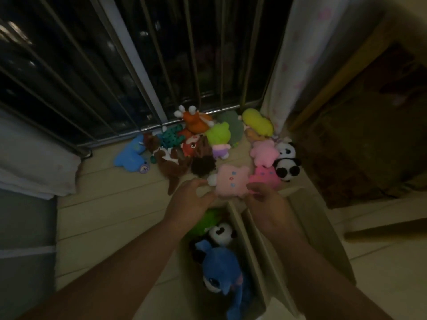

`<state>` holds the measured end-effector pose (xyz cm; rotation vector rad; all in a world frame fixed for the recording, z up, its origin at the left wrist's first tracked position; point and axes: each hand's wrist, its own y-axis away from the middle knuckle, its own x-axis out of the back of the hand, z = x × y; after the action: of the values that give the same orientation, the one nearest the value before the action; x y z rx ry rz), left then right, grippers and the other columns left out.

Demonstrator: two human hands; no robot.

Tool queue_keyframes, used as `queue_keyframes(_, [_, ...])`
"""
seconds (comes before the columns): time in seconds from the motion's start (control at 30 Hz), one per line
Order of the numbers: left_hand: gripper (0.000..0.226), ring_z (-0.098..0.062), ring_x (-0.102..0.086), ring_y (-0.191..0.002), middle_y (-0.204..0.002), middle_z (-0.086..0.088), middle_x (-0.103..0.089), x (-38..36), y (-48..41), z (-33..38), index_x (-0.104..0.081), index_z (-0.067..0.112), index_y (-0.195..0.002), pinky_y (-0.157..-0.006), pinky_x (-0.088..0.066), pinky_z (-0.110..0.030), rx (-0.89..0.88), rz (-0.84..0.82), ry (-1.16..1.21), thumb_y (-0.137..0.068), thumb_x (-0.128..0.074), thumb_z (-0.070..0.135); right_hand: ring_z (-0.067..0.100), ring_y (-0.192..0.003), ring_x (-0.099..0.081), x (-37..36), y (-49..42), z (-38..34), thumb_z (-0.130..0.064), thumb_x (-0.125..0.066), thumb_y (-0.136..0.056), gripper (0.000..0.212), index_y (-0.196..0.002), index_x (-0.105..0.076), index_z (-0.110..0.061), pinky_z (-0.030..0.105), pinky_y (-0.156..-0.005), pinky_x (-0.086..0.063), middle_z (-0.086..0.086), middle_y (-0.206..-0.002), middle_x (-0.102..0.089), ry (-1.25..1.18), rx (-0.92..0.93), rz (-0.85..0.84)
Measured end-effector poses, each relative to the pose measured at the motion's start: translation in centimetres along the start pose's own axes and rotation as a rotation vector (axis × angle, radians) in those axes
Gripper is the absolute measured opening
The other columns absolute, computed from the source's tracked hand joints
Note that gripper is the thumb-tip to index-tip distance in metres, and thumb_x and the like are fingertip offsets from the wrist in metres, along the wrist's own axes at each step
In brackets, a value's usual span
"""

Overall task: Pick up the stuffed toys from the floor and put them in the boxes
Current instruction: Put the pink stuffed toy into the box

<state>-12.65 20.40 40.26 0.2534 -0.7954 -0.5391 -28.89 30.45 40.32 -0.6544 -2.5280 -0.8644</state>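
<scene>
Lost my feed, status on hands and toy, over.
Both holding: left hand, right hand on pink toy, by the boxes. Beyond it, toy pile on floor. Nothing blocking.

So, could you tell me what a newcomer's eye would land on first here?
A pale pink plush toy is held at centre between the left grip and right grip. Behind it, a pile of stuffed toys lies by the dark window. Below, a blue plush sits in a box.
</scene>
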Motion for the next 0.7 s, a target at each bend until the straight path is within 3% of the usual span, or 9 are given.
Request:
queue_keyframes(0.13, [0.033, -0.013, -0.053, -0.11, -0.119, 0.005, -0.057, -2.0, -3.7, 0.9, -0.059, 0.027, -0.116, -0.084, -0.038, -0.024, 0.027, -0.001, 0.029, -0.086, -0.064, 0.04, 0.007, -0.093, -0.054, 1.5, -3.8, 1.0, -0.023, -0.056, -0.093, 0.03, -0.123, -0.06, -0.021, 0.019, -0.079, -0.04, -0.01, -0.102, -0.058, -0.001, -0.037, -0.022])
queue_keyframes(0.2, [0.039, -0.016, -0.054, -0.114, -0.125, 0.002, -0.057, -2.7, -5.5, 1.0, -0.058, 0.025, -0.121, -0.09, -0.042, -0.028, 0.035, -0.007, 0.022, -0.086, -0.064, 0.041, 0.006, -0.094, -0.054, 1.4, -5.4, 1.3, -0.022, -0.057, -0.092, 0.029, -0.121, -0.061, -0.021, 0.02, -0.08, -0.041, -0.009, -0.103, -0.059, 0.002, -0.051, -0.035])
queue_keyframes(0.33, [0.043, -0.019, -0.053, -0.116, -0.129, -0.002, -0.056, -4.0, -10.1, 1.3, -0.057, 0.022, -0.125, -0.096, -0.044, -0.034, 0.027, -0.051, -0.044, -0.086, -0.063, 0.04, 0.019, -0.102, -0.061, 0.3, -9.1, 2.6, -0.019, -0.064, -0.088, 0.029, -0.117, -0.062, -0.015, 0.032, -0.092, -0.048, 0.003, -0.111, -0.063, -0.073, -0.094, -0.001])
queue_keyframes(0.43, [0.043, -0.019, -0.056, -0.111, -0.126, -0.003, -0.059, -5.1, -14.6, 0.1, -0.058, 0.02, -0.124, -0.094, -0.045, -0.032, -0.01, -0.098, -0.11, -0.086, -0.063, 0.04, 0.015, -0.098, -0.06, -1.4, -12.5, 3.9, -0.022, -0.064, -0.089, 0.031, -0.119, -0.062, -0.015, 0.027, -0.089, -0.046, 0.0, -0.113, -0.061, -0.065, -0.139, -0.007])
queue_keyframes(0.57, [0.044, -0.016, -0.057, -0.103, -0.117, 0.001, -0.061, -7.6, -22.0, -2.6, -0.059, 0.02, -0.124, -0.085, -0.046, -0.028, -0.05, -0.191, -0.177, -0.086, -0.063, 0.041, 0.026, -0.108, -0.06, -4.8, -17.6, 5.8, -0.021, -0.065, -0.088, 0.032, -0.119, -0.061, -0.014, 0.04, -0.095, -0.049, 0.006, -0.122, -0.062, -0.183, -0.274, 0.024])
queue_keyframes(0.7, [0.042, -0.019, -0.061, -0.103, -0.114, -0.002, -0.065, -12.2, -29.8, -7.0, -0.061, 0.018, -0.118, -0.087, -0.049, -0.034, -0.12, -0.305, -0.203, -0.083, -0.066, 0.041, 0.024, -0.112, -0.058, -9.7, -23.4, 9.5, -0.022, -0.064, -0.088, 0.037, -0.124, -0.06, -0.014, 0.035, -0.099, -0.047, 0.005, -0.126, -0.06, -0.255, -0.376, 0.088])
